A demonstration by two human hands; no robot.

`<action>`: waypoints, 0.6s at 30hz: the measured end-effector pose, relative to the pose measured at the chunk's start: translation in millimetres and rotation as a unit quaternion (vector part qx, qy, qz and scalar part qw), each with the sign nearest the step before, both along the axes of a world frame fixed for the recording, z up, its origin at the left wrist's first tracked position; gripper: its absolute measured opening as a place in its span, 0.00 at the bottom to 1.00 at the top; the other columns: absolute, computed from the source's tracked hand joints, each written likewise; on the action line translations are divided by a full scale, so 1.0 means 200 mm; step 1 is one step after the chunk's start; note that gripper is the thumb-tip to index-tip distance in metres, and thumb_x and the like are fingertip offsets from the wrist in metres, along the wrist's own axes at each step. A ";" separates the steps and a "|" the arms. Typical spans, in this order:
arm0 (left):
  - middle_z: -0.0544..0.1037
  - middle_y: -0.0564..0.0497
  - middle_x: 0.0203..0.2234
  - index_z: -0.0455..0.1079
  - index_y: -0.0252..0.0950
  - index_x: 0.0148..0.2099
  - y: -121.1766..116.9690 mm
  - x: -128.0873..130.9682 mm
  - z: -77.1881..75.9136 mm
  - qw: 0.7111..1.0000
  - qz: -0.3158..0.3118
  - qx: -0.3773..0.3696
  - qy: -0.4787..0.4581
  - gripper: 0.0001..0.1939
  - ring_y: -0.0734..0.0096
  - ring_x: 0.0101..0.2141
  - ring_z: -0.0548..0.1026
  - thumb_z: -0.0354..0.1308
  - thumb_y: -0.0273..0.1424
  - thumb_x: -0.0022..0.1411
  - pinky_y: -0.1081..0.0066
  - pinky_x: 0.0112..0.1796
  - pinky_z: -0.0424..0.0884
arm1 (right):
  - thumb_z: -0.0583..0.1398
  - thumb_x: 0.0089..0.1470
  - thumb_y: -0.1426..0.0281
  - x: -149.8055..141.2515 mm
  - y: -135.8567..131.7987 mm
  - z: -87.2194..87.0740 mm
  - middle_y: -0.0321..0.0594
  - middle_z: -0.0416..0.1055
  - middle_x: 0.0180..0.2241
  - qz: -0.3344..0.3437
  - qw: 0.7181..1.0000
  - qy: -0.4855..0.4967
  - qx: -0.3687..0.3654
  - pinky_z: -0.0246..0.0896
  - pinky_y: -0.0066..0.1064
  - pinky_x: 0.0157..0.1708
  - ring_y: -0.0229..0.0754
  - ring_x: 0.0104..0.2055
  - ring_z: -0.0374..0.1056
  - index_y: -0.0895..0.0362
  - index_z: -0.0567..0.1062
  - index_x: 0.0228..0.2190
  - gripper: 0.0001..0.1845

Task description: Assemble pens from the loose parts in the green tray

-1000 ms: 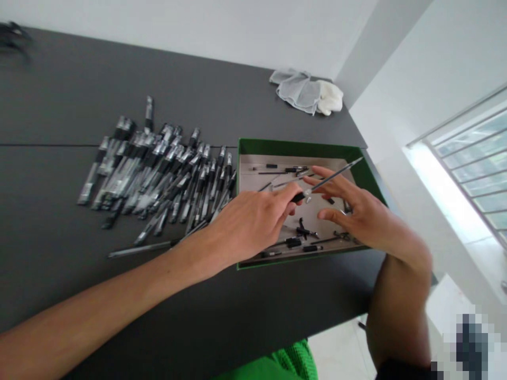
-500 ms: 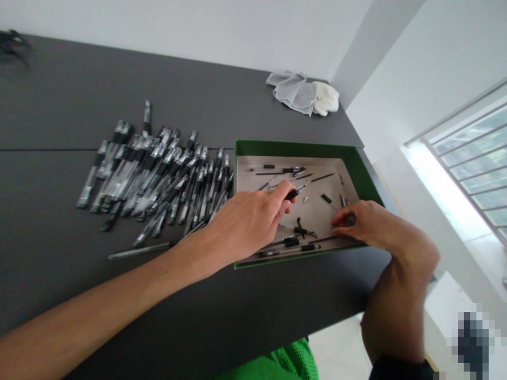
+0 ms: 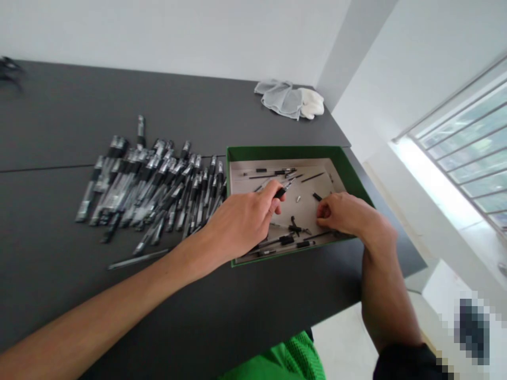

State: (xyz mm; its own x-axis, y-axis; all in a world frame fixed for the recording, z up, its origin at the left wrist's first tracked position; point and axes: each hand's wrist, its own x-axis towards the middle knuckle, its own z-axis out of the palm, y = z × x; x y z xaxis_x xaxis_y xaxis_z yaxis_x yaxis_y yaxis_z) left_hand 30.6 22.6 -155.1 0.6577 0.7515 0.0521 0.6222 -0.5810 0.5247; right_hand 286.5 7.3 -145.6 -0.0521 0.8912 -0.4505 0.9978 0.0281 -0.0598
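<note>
Because the pen (image 3: 280, 193) is pinched between the thumb and curled fingers of the left hand (image 3: 253, 216), closed firmly around it, its black grip and pale tip stand clear, aimed to the far right above the green box (image 3: 285, 153); such a hold presumably leaves that end accessible. The right hand (image 3: 344, 211) bends down into the right part of the box, fingers drawn together beside a short black piece (image 3: 317, 197); whether they grip anything cannot be told. Loose pen parts (image 3: 287, 239) lie scattered on the pale floor, mostly toward the near and far walls, which probably keep them from rolling away. Left of the box, a pile of pens (image 3: 146, 190) lies roughly aligned on the dark table (image 3: 178, 332), likely for easy reach. A grey and white cloth bundle (image 3: 281, 100) rests at the far right, apart from the box.
</note>
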 end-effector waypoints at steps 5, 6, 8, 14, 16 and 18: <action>0.84 0.49 0.38 0.63 0.38 0.56 -0.01 0.00 0.01 0.999 -0.004 0.016 0.030 0.13 0.66 0.32 0.81 0.41 0.32 0.77 0.71 0.32 0.69 | 0.62 0.54 0.74 -0.04 -0.01 0.03 0.36 0.81 0.32 0.083 0.979 0.165 0.086 0.64 0.28 0.38 0.40 0.34 0.76 0.55 0.81 0.34 0.07; 0.84 0.49 0.38 0.64 0.38 0.57 -0.01 0.00 0.01 0.999 -0.007 0.021 0.039 0.14 0.65 0.32 0.81 0.42 0.32 0.77 0.71 0.32 0.69 | 0.62 0.55 0.74 -0.05 -0.01 0.04 0.36 0.81 0.32 0.096 0.972 0.184 0.111 0.64 0.28 0.37 0.39 0.34 0.75 0.55 0.81 0.35 0.07; 0.83 0.50 0.36 0.65 0.39 0.59 -0.01 0.00 0.01 0.998 -0.013 0.035 0.051 0.15 0.65 0.32 0.81 0.43 0.32 0.76 0.70 0.32 0.69 | 0.63 0.57 0.73 -0.06 -0.01 0.05 0.35 0.80 0.31 0.116 0.957 0.202 0.171 0.62 0.29 0.35 0.38 0.31 0.72 0.55 0.81 0.37 0.06; 0.83 0.50 0.34 0.68 0.42 0.61 0.00 -0.01 -0.02 0.995 -0.032 0.065 0.066 0.18 0.65 0.32 0.81 0.45 0.32 0.75 0.70 0.32 0.68 | 0.62 0.63 0.67 -0.05 -0.01 0.12 0.40 0.79 0.36 0.120 0.896 0.264 0.337 0.59 0.31 0.31 0.37 0.28 0.63 0.54 0.81 0.40 0.08; 0.83 0.49 0.34 0.68 0.43 0.62 0.00 -0.01 -0.02 0.995 -0.035 0.071 0.065 0.19 0.65 0.32 0.81 0.46 0.32 0.75 0.71 0.32 0.68 | 0.62 0.63 0.66 -0.04 -0.01 0.14 0.41 0.78 0.38 0.135 0.888 0.285 0.335 0.60 0.31 0.31 0.37 0.28 0.63 0.53 0.82 0.40 0.08; 0.83 0.49 0.34 0.68 0.42 0.63 0.00 -0.01 -0.02 0.995 -0.036 0.075 0.062 0.20 0.66 0.31 0.80 0.46 0.31 0.74 0.71 0.32 0.68 | 0.62 0.64 0.66 -0.04 -0.01 0.14 0.41 0.77 0.39 0.159 0.888 0.299 0.310 0.60 0.32 0.31 0.37 0.28 0.63 0.53 0.82 0.41 0.09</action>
State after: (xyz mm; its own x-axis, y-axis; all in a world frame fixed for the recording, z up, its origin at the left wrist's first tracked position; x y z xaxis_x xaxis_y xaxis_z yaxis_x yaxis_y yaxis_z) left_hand 28.9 22.7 -158.9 0.7178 0.6922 0.0751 0.6310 -0.6923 0.3502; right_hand 279.0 4.6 -117.8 -0.4097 0.8561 0.3150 0.7287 0.5148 -0.4515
